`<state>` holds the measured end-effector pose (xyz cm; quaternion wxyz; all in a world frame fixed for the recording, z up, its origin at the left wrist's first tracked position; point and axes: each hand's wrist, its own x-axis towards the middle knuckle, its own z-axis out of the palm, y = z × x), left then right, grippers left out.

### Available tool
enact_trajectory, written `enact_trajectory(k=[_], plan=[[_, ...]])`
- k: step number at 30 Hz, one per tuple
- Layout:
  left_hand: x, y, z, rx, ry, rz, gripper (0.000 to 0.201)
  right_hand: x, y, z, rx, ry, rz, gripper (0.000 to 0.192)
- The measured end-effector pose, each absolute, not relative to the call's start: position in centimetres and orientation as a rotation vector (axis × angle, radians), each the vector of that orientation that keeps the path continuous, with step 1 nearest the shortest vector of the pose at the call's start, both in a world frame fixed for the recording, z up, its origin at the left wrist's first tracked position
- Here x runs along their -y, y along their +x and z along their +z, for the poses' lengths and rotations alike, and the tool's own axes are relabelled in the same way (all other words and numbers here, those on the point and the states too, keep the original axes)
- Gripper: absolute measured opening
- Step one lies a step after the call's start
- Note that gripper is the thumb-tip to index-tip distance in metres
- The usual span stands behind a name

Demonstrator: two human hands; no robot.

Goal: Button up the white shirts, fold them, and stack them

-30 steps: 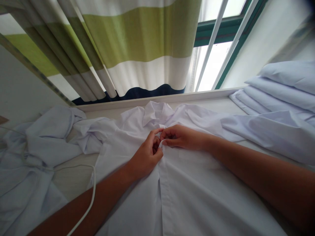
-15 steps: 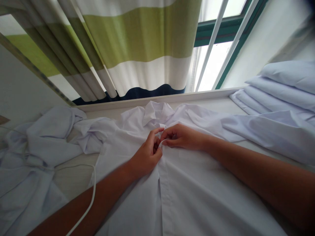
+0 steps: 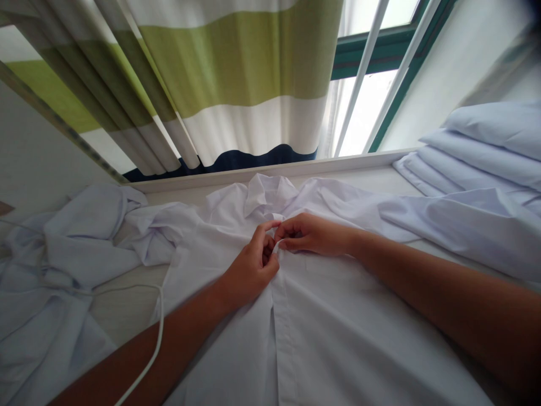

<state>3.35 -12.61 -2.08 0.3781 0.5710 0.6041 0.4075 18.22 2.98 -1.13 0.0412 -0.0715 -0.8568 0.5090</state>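
Note:
A white shirt (image 3: 350, 316) lies front up before me, its collar (image 3: 270, 192) pointing away and its sleeves spread to both sides. Both hands meet on the front opening, a little below the collar. My left hand (image 3: 257, 259) is closed in a pinch on the shirt's front edge. Right beside it, my right hand (image 3: 310, 234) pinches the same edge between thumb and fingers, lifting a small fold of the cloth. Any button there is hidden by the fingers. Below the hands the front placket (image 3: 285, 338) runs down, with a gap along its left side.
Folded white garments (image 3: 490, 146) are stacked at the right. Crumpled white cloth (image 3: 84, 237) lies at the left. A white cable (image 3: 160, 316) loops over my left forearm. Behind the surface's raised edge (image 3: 253, 170) hang a striped curtain (image 3: 236, 62) and window bars (image 3: 363, 79).
Almost nothing differs. Both hands keep their pinch at the same spot on the shirt front, and the whole view has shifted very slightly.

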Motion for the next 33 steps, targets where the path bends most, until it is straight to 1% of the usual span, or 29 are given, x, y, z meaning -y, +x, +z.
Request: enact_trajectory(k=[5,7,10,11,19,26,33], plan=[[12.4,3.3,-2.3,-1.655,1.459,1.081,0.052,-3.2,18.1,-1.6,2.577,-0.249,1.563,0.019],[12.3,3.3,-2.2,-1.77,1.474,1.071,0.04,-3.3,18.1,-1.9,2.541,-0.275,1.583,0.021],[12.3,3.3,-1.9,-1.911,1.555,0.98,0.013,-3.5,18.1,-2.1,2.531,-0.298,1.582,0.023],[12.3,3.3,-1.8,-1.934,1.583,0.952,0.008,-3.6,18.1,-2.1,2.538,-0.299,1.575,0.023],[12.4,3.5,-1.2,-1.97,1.654,0.964,0.011,-3.6,18.2,-2.1,2.561,-0.307,1.515,0.025],[12.4,3.4,-1.2,-1.957,1.723,0.96,0.011,-3.6,18.2,-2.0,2.595,-0.289,1.495,0.022],[12.3,3.4,-1.1,-1.958,1.71,0.962,0.008,-3.7,18.2,-2.0,2.601,-0.258,1.531,0.021]])
